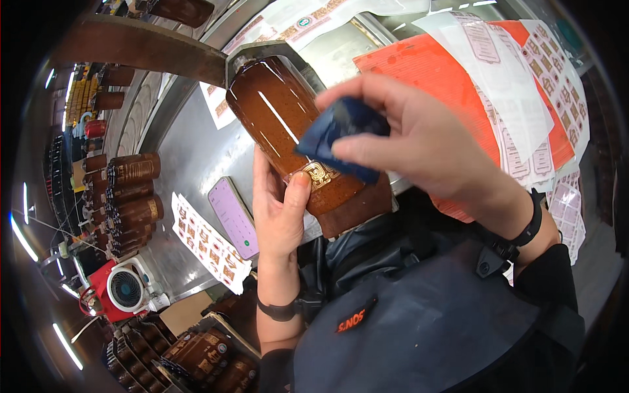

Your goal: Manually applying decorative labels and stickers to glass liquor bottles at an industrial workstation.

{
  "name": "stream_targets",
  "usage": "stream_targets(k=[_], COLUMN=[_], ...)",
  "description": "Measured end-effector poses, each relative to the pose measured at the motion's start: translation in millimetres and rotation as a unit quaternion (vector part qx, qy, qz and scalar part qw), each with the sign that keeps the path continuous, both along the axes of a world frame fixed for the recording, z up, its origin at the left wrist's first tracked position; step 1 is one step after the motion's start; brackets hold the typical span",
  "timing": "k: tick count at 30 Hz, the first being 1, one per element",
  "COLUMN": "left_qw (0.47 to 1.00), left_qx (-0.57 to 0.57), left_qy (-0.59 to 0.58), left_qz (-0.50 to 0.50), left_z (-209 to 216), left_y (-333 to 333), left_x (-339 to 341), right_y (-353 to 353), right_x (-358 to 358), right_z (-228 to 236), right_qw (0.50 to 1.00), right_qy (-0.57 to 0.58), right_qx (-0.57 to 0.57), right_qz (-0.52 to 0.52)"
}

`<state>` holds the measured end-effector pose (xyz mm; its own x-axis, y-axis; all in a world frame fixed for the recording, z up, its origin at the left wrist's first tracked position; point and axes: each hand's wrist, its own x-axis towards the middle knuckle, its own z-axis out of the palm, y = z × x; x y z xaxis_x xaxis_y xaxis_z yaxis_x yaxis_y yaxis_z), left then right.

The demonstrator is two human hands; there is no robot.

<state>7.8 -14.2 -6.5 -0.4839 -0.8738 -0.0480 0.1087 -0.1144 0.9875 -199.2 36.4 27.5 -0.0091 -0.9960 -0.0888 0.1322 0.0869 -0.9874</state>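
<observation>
Metal worktable (190, 154) at center left: I watch the left hand (278, 216) grasp a brown bottle (272, 101), the right hand (432, 141) clutching what looks like navy cloth (350, 128).

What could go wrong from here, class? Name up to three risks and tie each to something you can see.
The glossy brown bottle might slip in the left hand, since its surface looks smooth. The blue cloth-like pad in the right hand could catch the gold motif if it rubs there; whether they touch is unclear. The phone lies close to the left hand and might get knocked.
</observation>
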Motion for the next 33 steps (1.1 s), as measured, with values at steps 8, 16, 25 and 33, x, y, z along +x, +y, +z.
stream_targets(k=[8, 16, 25, 33], left_qw=[1.0, 1.0, 0.994, 0.99], left_qx=[-0.009, -0.004, -0.069, -0.127], left_qy=[-0.012, -0.028, -0.064, -0.061], left_qz=[0.002, 0.002, -0.062, -0.024], left_z=[-2, 0, -2, -3], left_y=[1, -1, -3, 9], left_x=[4, 4, 10, 9], right_y=[8, 9, -4, 3], right_x=[-20, -14, -22, -16], right_z=[-4, -5, 23, 19], right_qw=[0.994, 0.999, 0.947, 0.975], right_qy=[-0.085, 0.047, 0.29, 0.204], right_qx=[0.049, 0.005, -0.131, -0.071], right_qz=[-0.045, 0.026, 0.039, -0.055])
